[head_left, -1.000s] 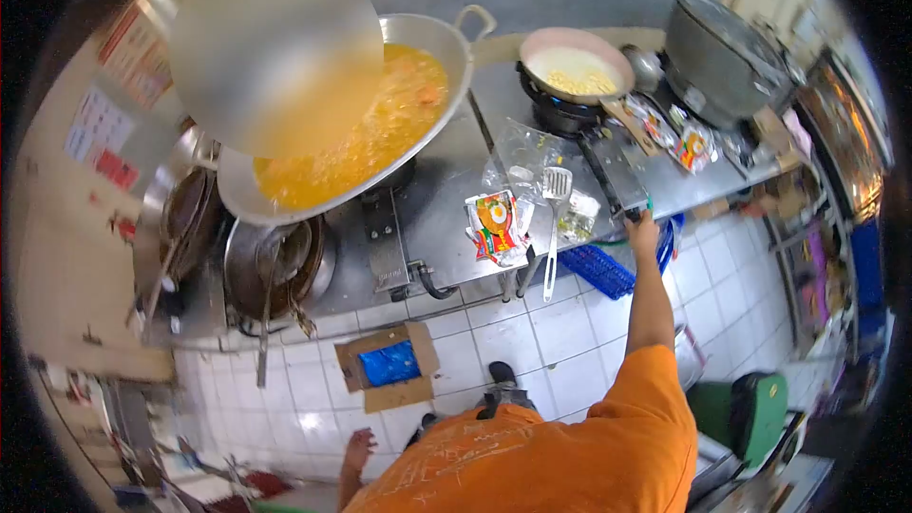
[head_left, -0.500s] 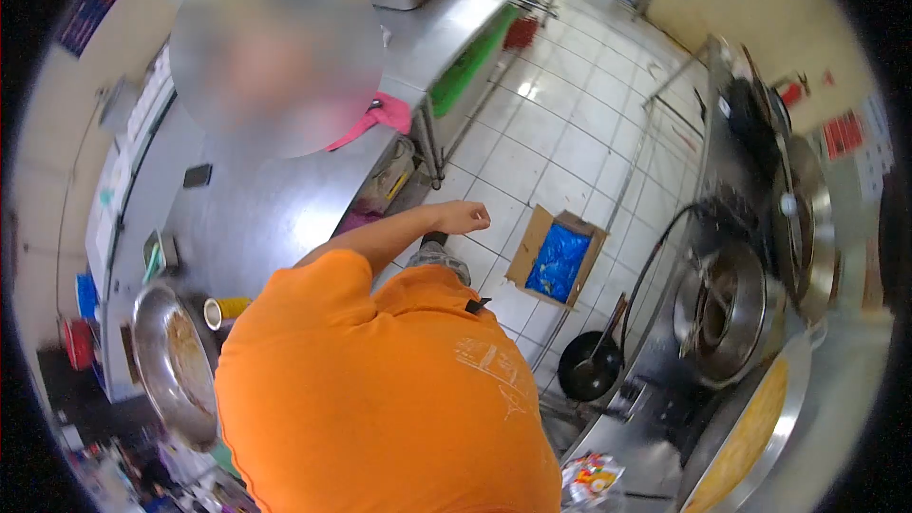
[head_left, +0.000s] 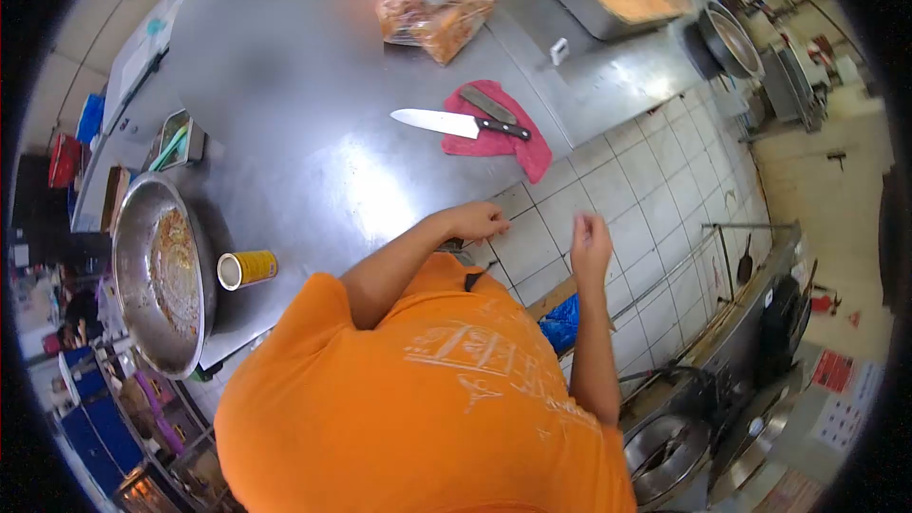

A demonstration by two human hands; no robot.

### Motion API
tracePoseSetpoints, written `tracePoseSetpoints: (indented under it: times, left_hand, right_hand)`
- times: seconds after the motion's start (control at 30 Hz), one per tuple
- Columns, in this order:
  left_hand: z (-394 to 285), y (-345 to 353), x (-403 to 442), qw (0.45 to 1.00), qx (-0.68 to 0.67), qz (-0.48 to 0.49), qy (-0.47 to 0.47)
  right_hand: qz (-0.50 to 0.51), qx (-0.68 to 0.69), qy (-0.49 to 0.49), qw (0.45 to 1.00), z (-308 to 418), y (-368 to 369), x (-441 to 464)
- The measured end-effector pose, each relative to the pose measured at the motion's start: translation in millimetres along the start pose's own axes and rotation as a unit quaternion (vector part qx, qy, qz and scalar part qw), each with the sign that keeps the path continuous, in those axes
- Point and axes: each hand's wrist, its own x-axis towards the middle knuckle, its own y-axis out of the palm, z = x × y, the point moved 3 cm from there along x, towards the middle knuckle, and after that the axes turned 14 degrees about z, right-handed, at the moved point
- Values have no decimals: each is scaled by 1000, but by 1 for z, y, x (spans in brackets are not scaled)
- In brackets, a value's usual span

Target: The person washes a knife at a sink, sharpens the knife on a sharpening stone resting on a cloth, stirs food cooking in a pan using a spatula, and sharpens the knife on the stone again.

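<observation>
My left hand (head_left: pixel 480 220) is over the near edge of the steel table (head_left: pixel 323 171), its fingers curled in and nothing visible in them. My right hand (head_left: pixel 591 236) is raised over the floor, slightly blurred, with fingers drawn together and no object showing. Beyond my left hand, a knife (head_left: pixel 439 123) with a black handle lies on a pink cloth (head_left: pixel 534 154), beside a dark grey block (head_left: pixel 487 104). A wide metal bowl (head_left: pixel 171 275) with food residue stands at the left, and a yellow can (head_left: pixel 249 269) lies on its side near it.
At the back are a plastic bag of orange food (head_left: pixel 432 5) and a deep metal tray (head_left: pixel 617 24). A box with blue plastic (head_left: pixel 560 325) is on the tiled floor below my right hand. The stove counter with pans (head_left: pixel 670 456) runs along the right.
The view has turned from the stove to the steel table. My right hand has let go of the handle at the stove edge. Both hands now show in front of the body.
</observation>
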Motion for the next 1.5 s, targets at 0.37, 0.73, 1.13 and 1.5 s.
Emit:
tracePoseSetpoints:
  times: [0.37,0.73,1.13,1.5]
  left_hand:
    - [62,-80,-159,828,-108,-548,-51]
    - [0,-37,-111,664,-135,-725,-127]
    - [-124,-68,38,673,185,-664,-269]
    - [-97,-70,89,635,173,-653,-376]
  right_hand:
    - [279,-275,-281,876,94,139,224]
    - [539,-109,-224,804,115,138,283]
    - [634,41,-472,611,46,163,375]
    - [639,-4,-512,574,54,175,369]
